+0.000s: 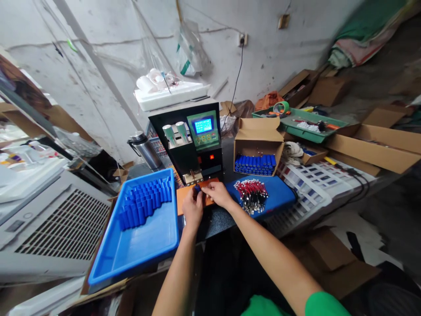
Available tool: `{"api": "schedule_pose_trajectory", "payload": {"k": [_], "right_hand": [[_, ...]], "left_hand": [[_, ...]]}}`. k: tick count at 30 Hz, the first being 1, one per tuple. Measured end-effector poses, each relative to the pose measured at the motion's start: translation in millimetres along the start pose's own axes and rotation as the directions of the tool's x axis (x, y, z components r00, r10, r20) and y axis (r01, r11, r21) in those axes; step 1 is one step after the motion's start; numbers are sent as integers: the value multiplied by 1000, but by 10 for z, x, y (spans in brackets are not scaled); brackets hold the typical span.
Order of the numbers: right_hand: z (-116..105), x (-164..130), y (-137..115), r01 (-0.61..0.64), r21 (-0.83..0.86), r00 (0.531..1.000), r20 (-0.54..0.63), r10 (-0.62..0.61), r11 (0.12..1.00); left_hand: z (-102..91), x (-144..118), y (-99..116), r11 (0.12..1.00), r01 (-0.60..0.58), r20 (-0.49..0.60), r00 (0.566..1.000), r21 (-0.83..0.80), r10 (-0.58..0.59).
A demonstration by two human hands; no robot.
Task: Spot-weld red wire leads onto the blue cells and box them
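Observation:
My left hand (193, 205) is closed around a blue battery cell (197, 188), of which only a small part shows. Right beside it, my right hand (217, 193) is pinched, its fingertips touching or close to the cell; whatever lies between them is too small to make out. Both hands are over an orange board (183, 198) at the foot of a black spot welder (215, 169), just below its electrodes (193, 176). The welder has a lit blue screen (203, 126). To the right, a bundle of red and black wire leads (251, 195) lies on a blue pad (279, 195).
A blue tray (144, 248) with rows of upright blue cells (144, 204) stands at left. Behind the pad is a cardboard box (258, 131) of blue cells. A steel flask (144, 149) stands behind the tray, and a green tray (296, 127) of tools sits back right.

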State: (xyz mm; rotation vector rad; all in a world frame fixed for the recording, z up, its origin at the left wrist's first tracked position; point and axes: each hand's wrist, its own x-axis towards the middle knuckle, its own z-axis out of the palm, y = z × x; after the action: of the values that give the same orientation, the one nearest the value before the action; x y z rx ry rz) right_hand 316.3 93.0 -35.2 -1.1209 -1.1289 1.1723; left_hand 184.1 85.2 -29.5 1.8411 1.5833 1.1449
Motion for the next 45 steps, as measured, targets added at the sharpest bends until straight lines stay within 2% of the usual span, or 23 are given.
{"api": "schedule_pose_trajectory", "payload": {"k": [3, 7, 10, 14, 16, 19, 23, 31, 37, 42, 45], "right_hand": [[18, 17, -6, -3, 53, 1000, -28, 4, 999], [32, 19, -39, -31, 61, 997, -68, 35, 998], [34, 11, -59, -39, 72, 996, -72, 44, 997], [43, 17, -48, -41, 78, 996, -74, 47, 996], [43, 21, -35, -41, 70, 996, -79, 47, 997], [22, 12, -17, -29, 76, 999, -43, 32, 997], [-25, -22, -1, -1, 75, 999, 44, -3, 997], [0, -20, 1, -14, 33, 1000, -6, 14, 999], [-1, -37, -28, -8, 37, 1000, -10, 8, 999], [-77, -145, -122, 32, 108, 980, 192, -53, 994], [-94, -178, -141, 66, 101, 967, 241, -89, 993]], "left_hand": [[-7, -3, -24, 993, -28, 21, 999, -118, 31], [-74, -126, -95, 958, -71, -103, 994, -278, 44], [-162, -312, -144, 971, -145, -145, 982, -189, 119], [-223, -494, -153, 946, -323, -90, 943, -10, 321], [-214, -512, -145, 941, -337, -104, 935, 40, 339], [-196, -479, -135, 950, -309, -111, 944, 41, 312], [-208, -427, -138, 967, -246, -36, 969, -57, 245], [-271, -496, -141, 980, -188, -8, 982, -67, 188], [-289, -495, -91, 985, -85, -5, 996, -148, 85], [-265, -422, -32, 978, -38, 17, 999, -207, 42], [-226, -361, -12, 974, -37, 30, 999, -224, 45]]}}
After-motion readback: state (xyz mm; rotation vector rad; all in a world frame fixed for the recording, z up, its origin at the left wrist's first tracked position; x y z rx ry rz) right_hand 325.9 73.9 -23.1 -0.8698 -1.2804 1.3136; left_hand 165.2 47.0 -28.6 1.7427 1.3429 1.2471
